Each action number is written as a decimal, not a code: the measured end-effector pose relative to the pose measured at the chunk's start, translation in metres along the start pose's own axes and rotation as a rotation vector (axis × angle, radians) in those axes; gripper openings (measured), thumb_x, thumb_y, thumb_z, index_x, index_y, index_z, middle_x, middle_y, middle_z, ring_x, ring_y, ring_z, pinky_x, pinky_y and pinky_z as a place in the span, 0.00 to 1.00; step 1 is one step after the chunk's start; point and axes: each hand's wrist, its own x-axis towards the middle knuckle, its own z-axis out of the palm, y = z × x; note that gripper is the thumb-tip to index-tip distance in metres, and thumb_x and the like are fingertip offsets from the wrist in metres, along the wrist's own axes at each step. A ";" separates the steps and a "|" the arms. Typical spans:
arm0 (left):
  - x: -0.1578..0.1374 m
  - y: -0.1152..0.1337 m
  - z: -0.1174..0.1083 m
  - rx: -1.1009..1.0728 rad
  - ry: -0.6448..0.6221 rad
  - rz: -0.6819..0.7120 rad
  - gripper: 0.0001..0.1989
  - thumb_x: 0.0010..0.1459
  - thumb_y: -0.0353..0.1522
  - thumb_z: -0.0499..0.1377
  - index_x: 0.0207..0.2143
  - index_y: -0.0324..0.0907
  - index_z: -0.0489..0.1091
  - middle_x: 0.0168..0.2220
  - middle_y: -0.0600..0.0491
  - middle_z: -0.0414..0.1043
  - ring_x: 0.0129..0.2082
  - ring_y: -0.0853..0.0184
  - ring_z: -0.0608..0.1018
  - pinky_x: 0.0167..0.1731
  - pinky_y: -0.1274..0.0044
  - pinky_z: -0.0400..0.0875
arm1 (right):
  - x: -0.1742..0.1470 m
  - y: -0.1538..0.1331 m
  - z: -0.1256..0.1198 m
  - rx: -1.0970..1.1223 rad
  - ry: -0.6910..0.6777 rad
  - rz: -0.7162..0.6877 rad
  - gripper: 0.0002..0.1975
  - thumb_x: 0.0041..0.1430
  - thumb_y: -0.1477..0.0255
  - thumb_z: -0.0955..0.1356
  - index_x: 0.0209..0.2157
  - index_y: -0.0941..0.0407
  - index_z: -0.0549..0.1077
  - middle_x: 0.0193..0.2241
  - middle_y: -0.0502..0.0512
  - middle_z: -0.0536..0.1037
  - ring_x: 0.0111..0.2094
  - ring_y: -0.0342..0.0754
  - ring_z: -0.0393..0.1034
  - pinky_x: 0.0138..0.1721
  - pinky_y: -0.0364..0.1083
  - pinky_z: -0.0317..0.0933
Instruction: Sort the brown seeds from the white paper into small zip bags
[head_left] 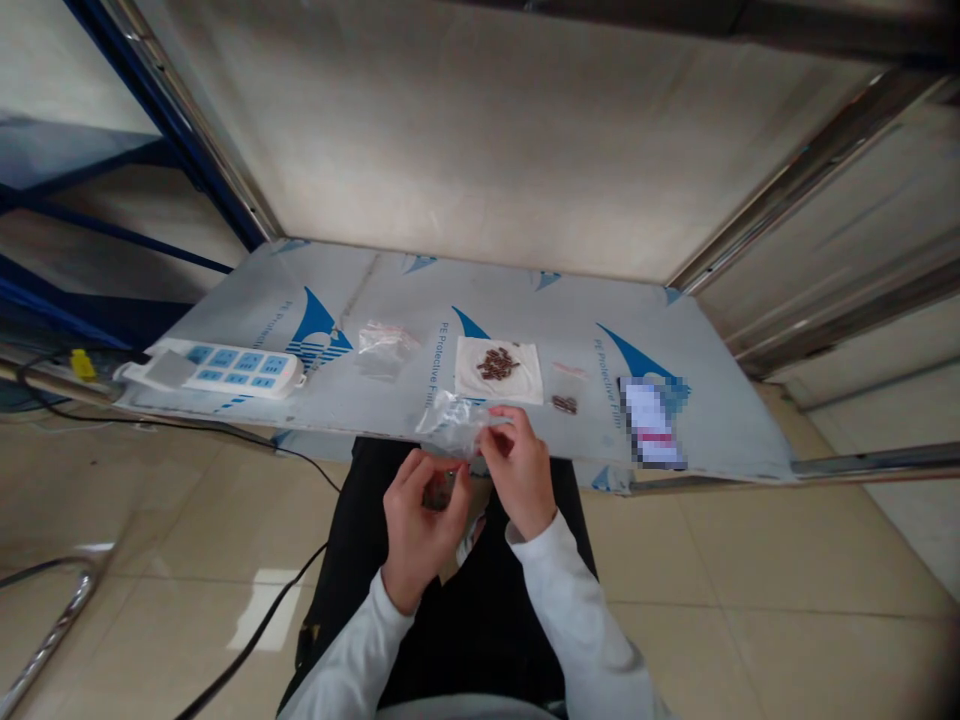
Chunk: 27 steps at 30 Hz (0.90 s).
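A crumpled clear plastic bag [448,420] lies over the near edge of the table, just beyond my fingers. My right hand [519,472] pinches the bag's right side between thumb and fingers. Closed in a pinch, my left hand [426,512] meets the bag's near end, where a thin reddish line shows at the fingertips. Beyond the hands, a white cloth or paper square [466,385] carries a pile of small dark brown pieces [497,364]. To its right sits a small clear bag with a red strip [568,372], with several brown pieces [564,404] at its lower end.
Several flat clear bags [385,350] lie left of the white square. A white power strip [244,368] occupies the table's left end, its black cable [225,428] running along the front edge. A phone-like, pixelated object [651,422] lies at right. Metal posts flank the table [570,310].
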 end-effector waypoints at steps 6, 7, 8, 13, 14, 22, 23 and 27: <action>0.035 0.011 -0.005 0.308 -0.303 0.414 0.43 0.44 0.41 0.66 0.60 0.40 0.54 0.60 0.40 0.59 0.60 0.49 0.61 0.57 0.58 0.53 | -0.007 -0.011 -0.026 -0.118 -0.185 -0.147 0.03 0.57 0.74 0.63 0.31 0.52 0.63 0.25 0.47 0.72 0.27 0.44 0.70 0.32 0.42 0.63; 0.041 0.011 -0.002 0.301 -0.373 0.447 0.43 0.44 0.39 0.66 0.60 0.40 0.53 0.60 0.40 0.59 0.60 0.50 0.61 0.59 0.59 0.52 | -0.008 -0.014 -0.029 -0.127 -0.245 -0.169 0.04 0.57 0.76 0.63 0.30 0.52 0.63 0.25 0.46 0.71 0.27 0.44 0.70 0.32 0.42 0.62; 0.046 0.010 0.000 0.285 -0.435 0.462 0.40 0.45 0.36 0.65 0.59 0.40 0.54 0.59 0.41 0.61 0.59 0.51 0.63 0.59 0.60 0.52 | -0.009 -0.016 -0.032 -0.129 -0.289 -0.183 0.05 0.56 0.76 0.63 0.30 0.52 0.63 0.25 0.46 0.71 0.26 0.43 0.69 0.31 0.41 0.62; 0.046 0.001 0.010 0.150 -0.471 0.313 0.17 0.48 0.31 0.62 0.42 0.43 0.66 0.41 0.49 0.72 0.43 0.60 0.74 0.45 0.69 0.68 | 0.018 0.000 -0.046 -0.120 -0.314 -0.179 0.05 0.56 0.72 0.66 0.36 0.53 0.65 0.30 0.48 0.76 0.31 0.44 0.73 0.34 0.42 0.65; 0.043 -0.002 0.011 0.136 -0.434 0.272 0.15 0.49 0.32 0.62 0.40 0.43 0.65 0.39 0.50 0.72 0.41 0.60 0.74 0.42 0.70 0.69 | 0.033 0.011 -0.050 -0.174 -0.269 -0.186 0.06 0.57 0.71 0.66 0.37 0.53 0.66 0.31 0.50 0.77 0.32 0.45 0.73 0.34 0.43 0.65; 0.025 -0.016 0.013 0.119 -0.317 0.094 0.14 0.49 0.35 0.63 0.37 0.43 0.64 0.34 0.51 0.72 0.37 0.62 0.75 0.37 0.72 0.69 | 0.160 0.096 -0.051 -0.674 -0.186 -0.290 0.11 0.52 0.83 0.66 0.36 0.58 0.77 0.39 0.61 0.77 0.42 0.51 0.69 0.49 0.51 0.60; 0.024 -0.017 0.013 0.124 -0.315 0.090 0.14 0.49 0.35 0.63 0.37 0.43 0.64 0.34 0.51 0.72 0.37 0.62 0.75 0.37 0.72 0.69 | 0.165 0.098 -0.048 -0.695 -0.207 -0.304 0.10 0.52 0.83 0.66 0.35 0.58 0.77 0.38 0.61 0.77 0.43 0.52 0.68 0.50 0.51 0.60; 0.024 -0.023 0.013 0.138 -0.312 0.085 0.14 0.49 0.35 0.64 0.38 0.44 0.65 0.35 0.51 0.72 0.37 0.62 0.74 0.39 0.70 0.69 | 0.170 0.098 -0.044 -0.762 -0.244 -0.343 0.07 0.55 0.80 0.66 0.32 0.59 0.77 0.36 0.62 0.77 0.42 0.52 0.67 0.48 0.50 0.60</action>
